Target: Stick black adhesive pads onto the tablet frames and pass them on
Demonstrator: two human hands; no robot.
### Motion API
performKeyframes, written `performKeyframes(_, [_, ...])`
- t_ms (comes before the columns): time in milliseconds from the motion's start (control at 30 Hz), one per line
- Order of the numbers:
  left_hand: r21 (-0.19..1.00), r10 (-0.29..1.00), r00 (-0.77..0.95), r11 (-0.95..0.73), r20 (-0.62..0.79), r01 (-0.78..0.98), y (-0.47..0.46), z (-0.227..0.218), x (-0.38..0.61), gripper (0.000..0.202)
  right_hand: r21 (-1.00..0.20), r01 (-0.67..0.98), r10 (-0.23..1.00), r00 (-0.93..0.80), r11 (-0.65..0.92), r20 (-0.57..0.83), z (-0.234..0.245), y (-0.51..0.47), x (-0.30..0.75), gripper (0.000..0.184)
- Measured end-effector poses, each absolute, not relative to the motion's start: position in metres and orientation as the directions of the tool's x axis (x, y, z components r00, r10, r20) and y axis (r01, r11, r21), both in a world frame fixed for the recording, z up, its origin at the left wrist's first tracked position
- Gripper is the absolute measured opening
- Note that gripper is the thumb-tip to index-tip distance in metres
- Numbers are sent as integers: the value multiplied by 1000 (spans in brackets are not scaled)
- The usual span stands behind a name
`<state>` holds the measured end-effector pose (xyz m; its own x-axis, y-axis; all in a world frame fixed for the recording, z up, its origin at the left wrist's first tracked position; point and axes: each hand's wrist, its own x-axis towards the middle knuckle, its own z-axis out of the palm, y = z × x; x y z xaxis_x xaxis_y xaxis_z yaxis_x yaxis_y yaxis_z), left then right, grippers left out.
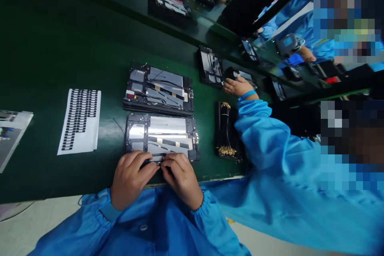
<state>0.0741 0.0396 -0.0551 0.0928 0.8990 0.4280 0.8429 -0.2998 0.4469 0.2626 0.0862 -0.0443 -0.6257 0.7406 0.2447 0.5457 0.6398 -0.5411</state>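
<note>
Left hand [129, 180]: curled at the tablet chassis's [168, 126] near edge.
Right hand [180, 180]: fingertips pressed against the left's; whatever they pinch is hidden.
Beside: second chassis [159, 88], sticker sheet [79, 122].

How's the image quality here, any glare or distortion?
Head view: wide-angle distortion bends the green workbench, glare whitens the nearer tablet housing's metal sheet, the left hand and right hand stay sharp, and pixelated blocks hide the right edge.

The near tablet housing [162, 138] lies on the workbench [60, 48] just in front of the far tablet housing [158, 90], with a sheet of adhesive pads [79, 122] to their left, a parts tray [226, 132] to their right, and a third housing [210, 66] behind that tray.
</note>
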Motion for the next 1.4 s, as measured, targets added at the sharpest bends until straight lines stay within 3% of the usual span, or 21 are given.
performKeyframes(300, [456, 902, 97, -303, 421, 837, 38, -55, 74, 11, -540, 541, 733, -638, 645, 236, -43, 85, 265, 13])
performKeyframes(533, [469, 902, 101, -311, 420, 826, 38, -56, 72, 12, -353, 503, 608, -721, 789, 334, -48, 80, 274, 36])
performKeyframes(733, [501, 915, 100, -303, 391, 811, 24, -50, 57, 16, -334, 472, 576, -718, 816, 391, -57, 73, 273, 42])
performKeyframes(833, [487, 916, 24, -235, 400, 842, 13, -44, 31, 18, -279, 487, 561, -726, 828, 398, -52, 73, 270, 38])
performKeyframes(933, [452, 912, -117, -81, 393, 888, 9, -40, -12, 24, -304, 457, 548, -730, 836, 409, -40, 82, 259, 34])
performKeyframes(1100, [403, 946, -206, 90, 252, 911, 13, -48, -81, 45, -427, 261, 419, -844, 866, 335, -16, 114, 187, 25])
performKeyframes(1267, [379, 960, -224, 147, 168, 914, 12, -64, -94, 54, -294, 192, 237, -964, 936, 122, -18, 143, 81, 15])
performKeyframes(1400, [373, 952, -239, 154, 193, 915, 11, -67, -90, 56, -187, 232, 234, -972, 954, -13, -30, 147, 36, 17])
